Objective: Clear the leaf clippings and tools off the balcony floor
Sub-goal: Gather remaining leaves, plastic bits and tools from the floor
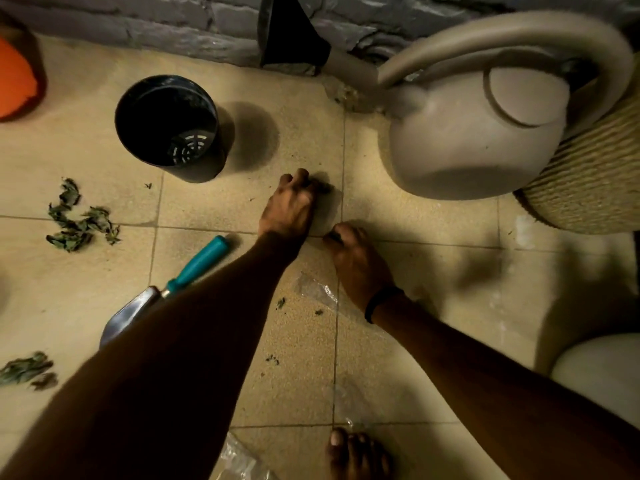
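The left hand (pixel 291 202) has its fingers curled down round a dark clump of clippings (pixel 322 187) on the tile, pinching it against the floor. The right hand (pixel 356 261), just nearer, has its fingertips bent onto a tile joint. Whether it holds anything cannot be told.

Nearest of all, a bare foot (pixel 353 452) stands just beside a clear plastic film (pixel 242 459), and treading on the film could make the person slip. One near heap (pixel 26 368) of leaves lies at the left edge. Between the forearms there are three crumbs (pixel 280 303) of leaf, small enough to be missed in this dim light. One trowel (pixel 194 265) lies partly under the left forearm, its blade towards the person. An arm drawn back carelessly could knock it or scrape along its edge.

Further out lies one far heap (pixel 79 223), so two loose heaps remain besides the pinched clump. The dry leaves look brittle, and too tight a pinch would likely crumble them into more bits.

Beyond stand one black pot (pixel 169 129), empty and light-looking, and one watering can (pixel 478 126) leaning on a woven basket (pixel 588 174). A hasty sweep of the hand could tip either.
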`<state>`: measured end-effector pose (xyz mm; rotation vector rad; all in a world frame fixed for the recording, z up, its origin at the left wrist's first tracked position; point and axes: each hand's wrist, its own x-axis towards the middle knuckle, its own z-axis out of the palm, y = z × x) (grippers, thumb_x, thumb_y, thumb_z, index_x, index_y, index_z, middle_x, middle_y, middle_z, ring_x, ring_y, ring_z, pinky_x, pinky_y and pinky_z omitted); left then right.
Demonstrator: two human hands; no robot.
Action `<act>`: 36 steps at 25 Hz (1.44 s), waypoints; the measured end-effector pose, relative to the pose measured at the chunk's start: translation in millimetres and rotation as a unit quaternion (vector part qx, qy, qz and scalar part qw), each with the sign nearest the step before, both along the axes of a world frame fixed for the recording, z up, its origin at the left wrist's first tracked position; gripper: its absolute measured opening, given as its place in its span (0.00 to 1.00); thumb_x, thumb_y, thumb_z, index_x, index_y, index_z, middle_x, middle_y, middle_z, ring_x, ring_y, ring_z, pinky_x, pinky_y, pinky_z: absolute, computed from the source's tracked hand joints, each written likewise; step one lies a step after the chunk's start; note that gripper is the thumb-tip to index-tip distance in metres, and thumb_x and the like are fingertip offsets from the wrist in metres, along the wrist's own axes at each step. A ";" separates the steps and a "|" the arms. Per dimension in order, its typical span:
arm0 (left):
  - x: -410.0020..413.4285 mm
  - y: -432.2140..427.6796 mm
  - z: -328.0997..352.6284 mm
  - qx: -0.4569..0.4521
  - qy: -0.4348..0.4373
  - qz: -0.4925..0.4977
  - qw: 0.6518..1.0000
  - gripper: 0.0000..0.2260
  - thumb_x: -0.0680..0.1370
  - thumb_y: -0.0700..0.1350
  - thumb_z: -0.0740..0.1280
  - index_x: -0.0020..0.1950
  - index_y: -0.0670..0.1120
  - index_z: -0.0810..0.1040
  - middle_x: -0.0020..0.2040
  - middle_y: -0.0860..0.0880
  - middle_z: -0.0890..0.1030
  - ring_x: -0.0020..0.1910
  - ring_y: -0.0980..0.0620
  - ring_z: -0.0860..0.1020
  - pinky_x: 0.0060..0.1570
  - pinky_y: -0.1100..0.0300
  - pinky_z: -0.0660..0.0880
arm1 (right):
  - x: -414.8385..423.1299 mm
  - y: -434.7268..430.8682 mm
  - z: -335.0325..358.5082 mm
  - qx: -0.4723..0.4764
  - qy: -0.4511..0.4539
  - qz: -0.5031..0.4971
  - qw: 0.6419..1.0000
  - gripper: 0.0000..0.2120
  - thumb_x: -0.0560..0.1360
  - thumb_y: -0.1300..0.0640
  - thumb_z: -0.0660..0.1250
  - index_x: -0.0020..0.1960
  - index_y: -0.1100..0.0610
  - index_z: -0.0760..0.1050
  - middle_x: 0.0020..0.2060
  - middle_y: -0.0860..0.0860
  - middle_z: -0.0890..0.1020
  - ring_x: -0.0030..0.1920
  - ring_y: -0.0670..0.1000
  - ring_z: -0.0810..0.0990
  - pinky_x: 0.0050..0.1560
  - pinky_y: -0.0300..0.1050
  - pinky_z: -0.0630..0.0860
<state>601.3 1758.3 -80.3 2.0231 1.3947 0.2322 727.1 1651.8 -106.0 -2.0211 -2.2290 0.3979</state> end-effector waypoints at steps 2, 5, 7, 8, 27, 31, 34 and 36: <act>-2.5 -5.2 -0.3 -0.059 -0.028 0.056 0.996 0.11 0.83 0.54 0.58 0.61 0.50 0.72 0.59 0.48 0.72 0.53 0.50 0.72 0.46 0.56 0.71 | -8.9 -1.5 2.0 -0.016 -0.003 -0.032 0.999 0.10 0.76 0.60 0.67 0.56 0.59 0.80 0.55 0.59 0.79 0.53 0.58 0.79 0.52 0.48 0.79; -17.4 -32.8 6.9 -0.064 -0.024 0.154 0.986 0.10 0.83 0.49 0.59 0.56 0.46 0.76 0.52 0.47 0.76 0.48 0.49 0.74 0.43 0.60 0.69 | -20.5 -3.1 16.9 -0.119 0.111 -0.221 0.962 0.10 0.77 0.58 0.65 0.53 0.60 0.82 0.50 0.56 0.83 0.54 0.55 0.80 0.56 0.47 0.76; -39.6 -63.7 24.3 -0.028 -0.016 0.174 0.984 0.09 0.83 0.45 0.59 0.53 0.45 0.79 0.46 0.46 0.77 0.44 0.47 0.76 0.40 0.63 0.66 | -26.0 -8.9 36.2 -0.196 0.223 -0.372 0.879 0.08 0.75 0.58 0.68 0.49 0.59 0.84 0.45 0.54 0.85 0.49 0.52 0.83 0.54 0.48 0.80; -52.7 -82.6 39.5 -0.006 -0.007 0.168 0.986 0.09 0.83 0.45 0.59 0.52 0.46 0.79 0.43 0.48 0.76 0.41 0.49 0.75 0.37 0.63 0.64 | -32.3 -14.6 52.5 -0.225 0.290 -0.434 0.823 0.06 0.74 0.58 0.70 0.47 0.58 0.84 0.43 0.54 0.86 0.47 0.51 0.83 0.53 0.49 0.81; -315.4 -314.5 460.7 -0.052 -0.223 0.806 0.545 0.09 0.79 0.43 0.68 0.57 0.43 0.85 0.35 0.47 0.81 0.33 0.53 0.77 0.41 0.62 0.76 | -320.0 -124.5 483.8 -0.481 0.453 -0.267 0.701 0.15 0.72 0.67 0.73 0.57 0.69 0.78 0.49 0.60 0.83 0.48 0.55 0.83 0.53 0.46 0.81; -382.5 -415.4 474.3 -0.024 -0.226 0.881 0.416 0.10 0.78 0.44 0.70 0.56 0.43 0.85 0.42 0.45 0.86 0.44 0.46 0.84 0.51 0.56 0.80 | -400.4 -205.4 511.1 -0.528 0.402 -0.159 0.731 0.11 0.73 0.68 0.71 0.55 0.69 0.79 0.46 0.57 0.83 0.43 0.51 0.82 0.46 0.40 0.81; -424.6 -512.9 471.2 -0.001 -0.232 0.912 0.339 0.10 0.78 0.44 0.69 0.53 0.40 0.86 0.35 0.46 0.83 0.38 0.48 0.81 0.47 0.55 0.78 | -462.4 -284.9 512.3 -0.559 0.362 -0.085 0.741 0.05 0.74 0.67 0.71 0.50 0.64 0.80 0.42 0.55 0.84 0.42 0.50 0.83 0.45 0.40 0.81; -445.8 -574.8 473.2 -0.002 -0.231 0.927 0.294 0.09 0.78 0.44 0.68 0.50 0.41 0.86 0.31 0.48 0.81 0.34 0.52 0.77 0.42 0.58 0.75 | -499.6 -335.9 509.5 -0.567 0.348 -0.049 0.745 0.04 0.73 0.68 0.71 0.46 0.62 0.81 0.42 0.55 0.84 0.42 0.51 0.83 0.42 0.40 0.81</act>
